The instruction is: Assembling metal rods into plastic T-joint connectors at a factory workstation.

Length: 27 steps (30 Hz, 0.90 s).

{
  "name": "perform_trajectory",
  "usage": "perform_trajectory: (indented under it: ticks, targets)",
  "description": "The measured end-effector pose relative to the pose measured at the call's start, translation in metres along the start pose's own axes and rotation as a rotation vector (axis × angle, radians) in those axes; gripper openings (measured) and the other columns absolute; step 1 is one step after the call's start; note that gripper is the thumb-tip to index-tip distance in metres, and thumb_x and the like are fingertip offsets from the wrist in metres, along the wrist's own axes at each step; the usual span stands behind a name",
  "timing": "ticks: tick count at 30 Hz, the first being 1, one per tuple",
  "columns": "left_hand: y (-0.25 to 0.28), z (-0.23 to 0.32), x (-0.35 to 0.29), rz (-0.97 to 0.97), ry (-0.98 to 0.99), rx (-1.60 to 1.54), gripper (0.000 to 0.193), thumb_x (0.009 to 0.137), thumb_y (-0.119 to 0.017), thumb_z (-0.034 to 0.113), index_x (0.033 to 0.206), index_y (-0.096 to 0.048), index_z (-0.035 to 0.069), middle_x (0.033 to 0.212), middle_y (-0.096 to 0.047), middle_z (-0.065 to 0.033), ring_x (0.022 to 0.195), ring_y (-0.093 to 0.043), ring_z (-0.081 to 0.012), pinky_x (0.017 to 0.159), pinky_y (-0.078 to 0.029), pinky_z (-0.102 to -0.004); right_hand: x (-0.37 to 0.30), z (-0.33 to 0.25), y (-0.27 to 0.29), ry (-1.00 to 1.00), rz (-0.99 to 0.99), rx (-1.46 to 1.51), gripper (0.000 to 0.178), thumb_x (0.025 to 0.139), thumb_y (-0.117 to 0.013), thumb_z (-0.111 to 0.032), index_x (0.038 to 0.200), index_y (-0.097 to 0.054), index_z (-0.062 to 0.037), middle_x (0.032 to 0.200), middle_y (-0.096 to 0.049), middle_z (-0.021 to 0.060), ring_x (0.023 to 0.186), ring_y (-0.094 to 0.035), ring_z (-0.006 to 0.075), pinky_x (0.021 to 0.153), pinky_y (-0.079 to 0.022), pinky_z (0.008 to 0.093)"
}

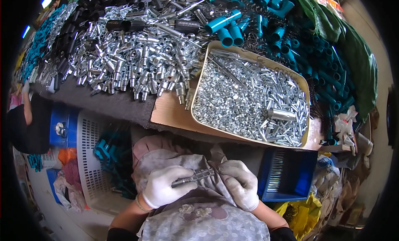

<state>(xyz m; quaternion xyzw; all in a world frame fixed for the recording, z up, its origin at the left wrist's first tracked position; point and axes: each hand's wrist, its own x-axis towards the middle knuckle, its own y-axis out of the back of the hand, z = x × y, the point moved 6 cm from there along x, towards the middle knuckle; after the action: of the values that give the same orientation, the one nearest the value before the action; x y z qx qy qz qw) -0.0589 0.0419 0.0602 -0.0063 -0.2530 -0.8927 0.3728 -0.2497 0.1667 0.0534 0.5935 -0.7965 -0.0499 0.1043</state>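
My left hand (pixel 168 185), in a white glove, is closed around a slim ribbed metal part (pixel 197 177) above my lap. At the part's right end, the gloved fingers of my right hand (pixel 240 185) are pinched together against it. Whether those fingers also hold something smaller is hidden. Beyond my hands, a shallow cream tray (pixel 232 134) sits at the table's near edge, filled with small silvery pieces and short pins. A larger smooth metal sleeve (pixel 282 114) lies on top of the pins.
Silvery fittings (pixel 141 62) are heaped left of the tray, teal tubes (pixel 235 33) behind and right. Below the table stand a white perforated crate (pixel 89 158) with teal parts and a blue bin (pixel 291 170) with shiny rods. Another person's arm (pixel 27 106) shows far left.
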Motion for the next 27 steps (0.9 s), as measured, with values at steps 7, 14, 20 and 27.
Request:
perform_trajectory:
  ticks: [7, 14, 20, 27]
  targets:
    - [0.003, 0.003, -0.003, 0.03, -0.079, 0.075, 0.029, 0.075, -0.089, 0.015, 0.098, -0.075, 0.006, 0.089, -0.074, -0.0092, 0.075, -0.073, -0.0263, 0.067, -0.058, -0.0343, -0.003, 0.0, -0.015, -0.182, -0.062, 0.018, 0.031, 0.089, -0.062, -0.002, 0.118, -0.067, 0.0051, 0.122, -0.062, 0.0176, 0.108, -0.063, 0.0271, 0.095, -0.05, 0.0354]
    - [0.002, 0.004, -0.006, -0.054, -0.194, 0.241, 0.03, 0.078, -0.086, 0.019, 0.102, -0.072, 0.01, 0.091, -0.072, -0.0047, 0.077, -0.071, -0.0226, 0.064, -0.057, -0.0336, -0.013, 0.008, -0.017, -0.567, -0.268, 0.223, 0.047, 0.099, -0.058, -0.017, 0.137, -0.058, 0.0094, 0.133, -0.063, 0.0154, 0.123, -0.058, 0.0213, 0.107, -0.045, 0.0357]
    - [-0.009, -0.002, -0.005, -0.252, -0.266, 0.43, 0.03, 0.078, -0.085, 0.022, 0.102, -0.071, 0.012, 0.09, -0.069, -0.0031, 0.073, -0.07, -0.0199, 0.061, -0.055, -0.0318, -0.021, 0.026, -0.024, -0.844, -0.253, 0.626, 0.057, 0.103, -0.06, -0.031, 0.142, -0.053, 0.0091, 0.135, -0.063, 0.0159, 0.125, -0.059, 0.023, 0.109, -0.045, 0.0367]
    - [-0.012, 0.003, 0.014, -0.292, -0.109, 0.276, 0.025, 0.078, -0.086, 0.019, 0.097, -0.074, 0.01, 0.088, -0.071, -0.0038, 0.068, -0.069, -0.0222, 0.06, -0.056, -0.0323, -0.023, 0.085, -0.034, -0.817, 0.125, 1.016, 0.047, 0.106, -0.056, -0.024, 0.143, -0.05, 0.0031, 0.129, -0.063, 0.0158, 0.116, -0.065, 0.0235, 0.096, -0.054, 0.0346]
